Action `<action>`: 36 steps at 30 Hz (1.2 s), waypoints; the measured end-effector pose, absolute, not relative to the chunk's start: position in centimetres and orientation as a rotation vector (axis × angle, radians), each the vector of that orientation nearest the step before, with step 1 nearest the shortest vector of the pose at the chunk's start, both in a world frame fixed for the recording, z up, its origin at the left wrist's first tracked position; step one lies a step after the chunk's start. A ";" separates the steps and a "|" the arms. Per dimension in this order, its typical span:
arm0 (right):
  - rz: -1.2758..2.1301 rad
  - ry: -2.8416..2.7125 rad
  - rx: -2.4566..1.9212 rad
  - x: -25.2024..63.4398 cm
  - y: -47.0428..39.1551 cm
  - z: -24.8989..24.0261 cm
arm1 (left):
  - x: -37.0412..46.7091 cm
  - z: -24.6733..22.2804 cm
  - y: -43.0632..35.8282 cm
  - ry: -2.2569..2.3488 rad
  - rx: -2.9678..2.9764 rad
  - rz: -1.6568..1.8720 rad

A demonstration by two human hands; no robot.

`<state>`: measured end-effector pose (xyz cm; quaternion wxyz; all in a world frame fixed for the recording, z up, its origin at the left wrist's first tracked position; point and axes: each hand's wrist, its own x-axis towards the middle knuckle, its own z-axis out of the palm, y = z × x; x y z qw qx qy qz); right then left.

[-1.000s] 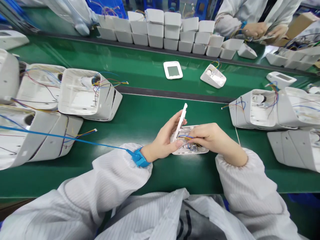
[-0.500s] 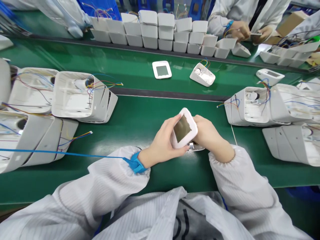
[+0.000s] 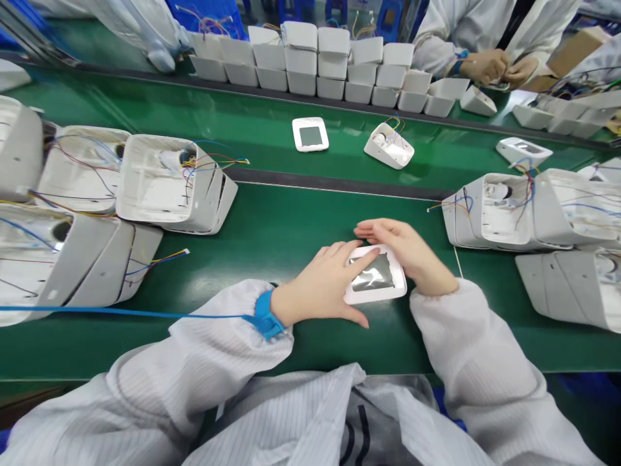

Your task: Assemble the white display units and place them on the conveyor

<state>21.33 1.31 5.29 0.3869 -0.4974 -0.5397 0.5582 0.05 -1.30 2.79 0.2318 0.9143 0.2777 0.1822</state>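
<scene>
A white rounded device with a dark, shiny screen [image 3: 376,275] sits screen-up just above or on the green bench in front of me; the gap, if any, cannot be told. My left hand [image 3: 327,279] lies over its left side with fingers spread, one finger reaching across the screen and the thumb off its lower edge. Around that wrist is a blue strap with a cord. My right hand [image 3: 400,249] is at the upper right of the device, fingers stretched out and partly curved, with its palm side near the edge. What lies under the device is hidden.
White housings with wires [image 3: 160,188] are stacked at left, more housings [image 3: 504,207] at right. On the raised strip lie a white frame with a grey screen [image 3: 310,134] and a wired housing [image 3: 389,145]. A housing row [image 3: 330,65] stands behind; a co-worker's hands [image 3: 499,68] work beyond.
The device has gone from tilted up in my left hand to nearly flat and lower. My left fingers have spread, and my right hand has come out from behind it with fingers extended.
</scene>
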 end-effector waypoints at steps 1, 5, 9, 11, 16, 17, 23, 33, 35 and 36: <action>1.395 -1.393 -1.266 20.4 1.1 5.1 | 0.2 2.7 -1.6 0.792 2.510 0.508; 1.051 -1.461 -1.370 19.1 0.4 5.0 | 0.8 2.3 -2.6 0.925 2.511 0.616; 0.768 -1.628 -1.570 19.7 0.1 5.1 | 0.5 2.5 -2.0 0.950 2.623 0.827; 0.688 -1.699 -1.565 19.8 -0.1 5.1 | 0.0 2.8 -1.3 0.846 2.586 0.911; 0.582 -1.781 -1.350 19.4 -0.8 5.3 | -1.2 3.9 0.2 0.887 2.194 0.933; 0.568 -1.781 -1.330 19.3 -1.0 5.4 | -1.4 4.0 0.3 0.895 2.171 0.922; 0.402 -1.781 -1.393 18.8 -1.6 5.4 | -1.3 4.6 0.0 0.948 2.265 0.958; 0.346 -1.854 -1.430 19.3 -1.3 5.9 | -0.7 4.5 -1.0 0.951 2.303 0.898; 0.367 -1.849 -1.437 19.4 -1.2 5.9 | -0.6 4.5 -1.2 0.962 2.295 0.887; 0.382 -1.845 -1.437 19.4 -1.2 5.9 | -0.6 4.4 -1.1 0.966 2.291 0.897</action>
